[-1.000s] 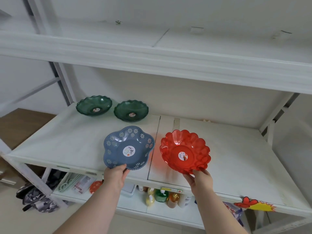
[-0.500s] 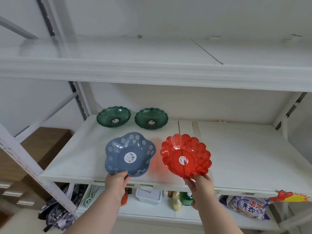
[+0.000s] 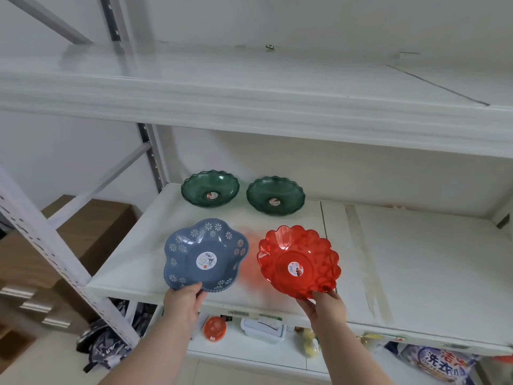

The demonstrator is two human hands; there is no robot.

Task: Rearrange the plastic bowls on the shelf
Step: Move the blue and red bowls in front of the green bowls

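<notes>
My left hand [image 3: 181, 302] grips the near rim of a blue flower-shaped bowl [image 3: 205, 255] with white daisy prints, tilted toward me above the front of the white shelf [image 3: 416, 273]. My right hand [image 3: 326, 305] holds the near edge of a translucent red scalloped bowl [image 3: 298, 261], also tilted, just right of the blue one. Two dark green scalloped bowls [image 3: 210, 188] [image 3: 275, 195] stand side by side at the back left of the same shelf.
A white upper shelf [image 3: 249, 115] runs overhead. A perforated metal upright [image 3: 55, 251] slants at the left. On the lower shelf lie a white box [image 3: 262, 330], an orange round thing [image 3: 214, 328], bottles and a detergent bag [image 3: 438, 362]. A brown cabinet [image 3: 91, 229] stands at left.
The view has shifted so the shelf sits further right and closer. Both hands still hold their bowls, now a little nearer to the left part of the shelf.
</notes>
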